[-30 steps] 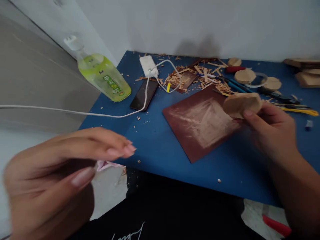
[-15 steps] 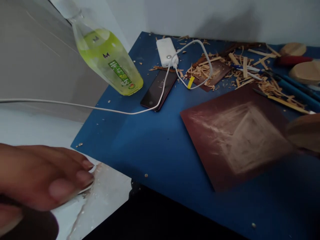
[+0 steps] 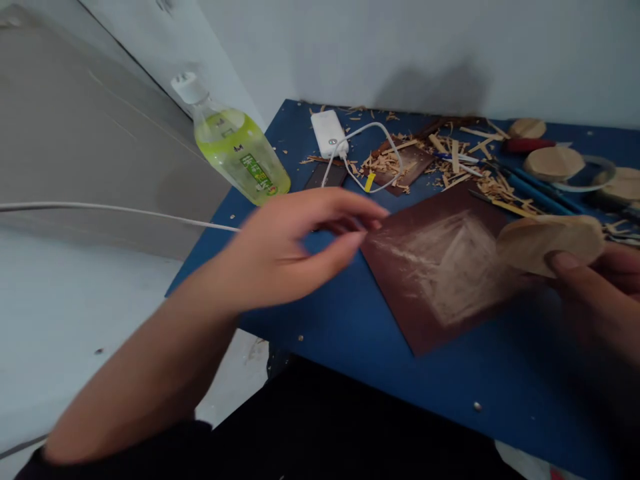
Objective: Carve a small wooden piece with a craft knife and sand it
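My right hand [image 3: 600, 287] pinches a flat, rounded wooden piece [image 3: 540, 240] by its edge, thumb on the near face. It is tilted above the right part of a brown sandpaper sheet [image 3: 395, 307] dusted with pale powder. Reaching in from the left, my left hand [image 3: 295, 253] hovers at the sheet's left corner, slightly blurred. Its thumb and fingers are apart, with nothing seen between them; whether the fingertips touch the paper is unclear.
On the blue table [image 3: 345, 353] lie a white power bank [image 3: 326, 130] with a cable, a partly covered phone [image 3: 333, 175], wood shavings [image 3: 390, 163], wooden discs [image 3: 555, 163], a red-handled tool [image 3: 530, 145] and blue tools [image 3: 537, 190]. A bottle of yellow-green drink [image 3: 240, 157] stands at the left edge.
My left hand has swung from the lower left to the sandpaper's left corner. The view has shifted, so my right hand and its wooden piece show more fully.
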`<action>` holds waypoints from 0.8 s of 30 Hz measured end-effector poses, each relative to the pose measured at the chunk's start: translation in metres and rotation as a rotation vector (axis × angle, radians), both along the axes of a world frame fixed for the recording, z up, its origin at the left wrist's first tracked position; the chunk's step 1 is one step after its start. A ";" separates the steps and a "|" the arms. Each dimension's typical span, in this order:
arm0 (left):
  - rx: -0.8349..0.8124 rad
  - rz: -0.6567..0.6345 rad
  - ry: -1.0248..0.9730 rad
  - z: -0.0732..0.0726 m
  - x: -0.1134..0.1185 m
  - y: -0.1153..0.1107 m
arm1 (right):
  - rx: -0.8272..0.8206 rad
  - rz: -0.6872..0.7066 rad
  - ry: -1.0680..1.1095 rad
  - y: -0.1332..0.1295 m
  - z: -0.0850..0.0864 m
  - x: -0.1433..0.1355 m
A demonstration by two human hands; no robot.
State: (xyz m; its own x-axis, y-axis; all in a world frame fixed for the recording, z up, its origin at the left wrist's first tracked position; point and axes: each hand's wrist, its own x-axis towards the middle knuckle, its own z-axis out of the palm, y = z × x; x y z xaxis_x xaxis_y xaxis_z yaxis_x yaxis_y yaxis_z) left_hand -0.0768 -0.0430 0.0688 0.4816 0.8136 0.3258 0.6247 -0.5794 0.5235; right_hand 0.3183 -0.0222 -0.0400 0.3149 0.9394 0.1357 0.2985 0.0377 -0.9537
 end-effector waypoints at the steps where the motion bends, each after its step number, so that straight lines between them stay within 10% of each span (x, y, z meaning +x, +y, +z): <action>1: 0.036 -0.046 0.168 -0.008 0.017 0.020 | -0.048 -0.013 0.039 -0.002 0.005 -0.004; 7: 0.203 -0.047 0.417 -0.055 0.075 0.091 | -0.070 0.089 0.107 0.007 -0.002 -0.003; 24: 0.133 -0.312 0.069 -0.093 0.081 0.085 | 0.080 0.607 -0.143 -0.004 0.004 -0.019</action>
State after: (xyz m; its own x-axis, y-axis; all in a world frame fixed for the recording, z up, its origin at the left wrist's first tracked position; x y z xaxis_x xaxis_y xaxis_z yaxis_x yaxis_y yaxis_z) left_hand 0.0045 0.0419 -0.0246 0.7248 0.5766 0.3771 0.4381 -0.8082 0.3936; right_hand 0.2994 -0.0263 -0.0364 -0.2974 0.9304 0.2143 0.3257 0.3099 -0.8933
